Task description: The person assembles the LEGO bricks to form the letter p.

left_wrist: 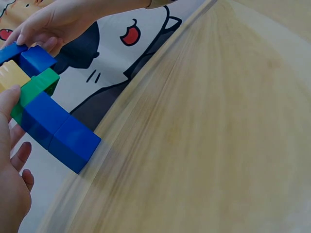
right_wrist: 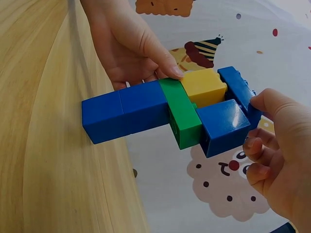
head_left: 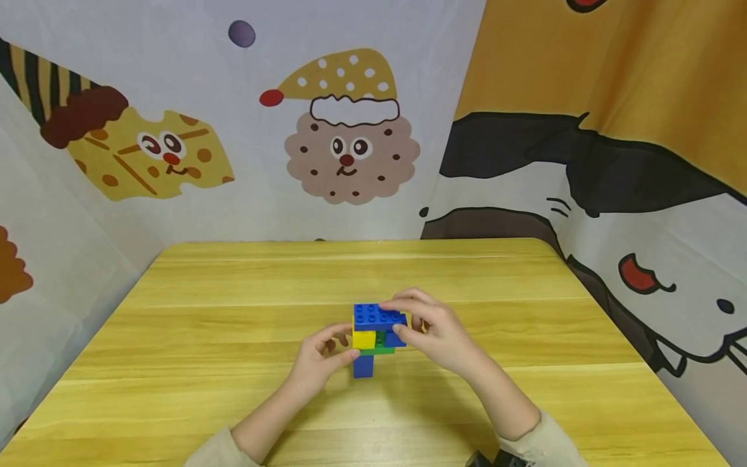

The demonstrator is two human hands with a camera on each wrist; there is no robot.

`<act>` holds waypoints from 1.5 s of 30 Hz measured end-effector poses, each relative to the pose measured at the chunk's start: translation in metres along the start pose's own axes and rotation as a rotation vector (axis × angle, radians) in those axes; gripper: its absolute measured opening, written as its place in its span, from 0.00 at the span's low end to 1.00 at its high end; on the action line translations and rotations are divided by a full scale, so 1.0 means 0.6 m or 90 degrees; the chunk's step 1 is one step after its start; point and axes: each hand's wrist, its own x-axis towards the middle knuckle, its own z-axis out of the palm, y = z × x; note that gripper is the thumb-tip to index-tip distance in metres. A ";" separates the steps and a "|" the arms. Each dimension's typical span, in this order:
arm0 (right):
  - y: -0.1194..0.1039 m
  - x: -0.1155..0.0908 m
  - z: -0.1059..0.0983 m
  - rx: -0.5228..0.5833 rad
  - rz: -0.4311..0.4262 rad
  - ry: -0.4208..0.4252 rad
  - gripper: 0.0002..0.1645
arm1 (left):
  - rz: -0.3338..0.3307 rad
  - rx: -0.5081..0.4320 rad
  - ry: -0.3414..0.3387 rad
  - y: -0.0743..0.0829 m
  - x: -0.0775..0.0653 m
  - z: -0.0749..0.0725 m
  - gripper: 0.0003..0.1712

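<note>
A tower of toy building bricks stands upright on the table, between my two hands. Two stacked blue bricks (right_wrist: pixel 124 109) form its column. Across them lies a green brick (right_wrist: pixel 181 116); a yellow brick (right_wrist: pixel 204 87) and a blue brick (right_wrist: pixel 224 124) sit side by side on it. A studded blue brick (head_left: pixel 373 316) tops the tower. My left hand (head_left: pixel 318 357) grips the tower from the left, its thumb near the joint of yellow and green. At the upper right, my right hand (head_left: pixel 438 331) pinches the top blue brick between thumb and fingers.
The wooden table (head_left: pixel 233 285) extends around the tower on every side. Behind it hangs a cloth backdrop (head_left: pixel 204 39) printed with cartoon figures. Part of a black device (head_left: pixel 496 459) shows by the right sleeve.
</note>
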 end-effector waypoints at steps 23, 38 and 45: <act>0.000 0.003 0.000 -0.070 -0.004 -0.032 0.19 | 0.008 -0.009 -0.006 0.000 0.000 0.000 0.19; -0.016 0.008 -0.009 -0.164 -0.001 -0.066 0.18 | 0.016 -0.004 0.001 -0.004 0.002 0.000 0.19; -0.022 0.014 -0.015 -0.213 -0.031 -0.093 0.19 | 0.003 -0.002 -0.001 0.002 0.002 0.001 0.19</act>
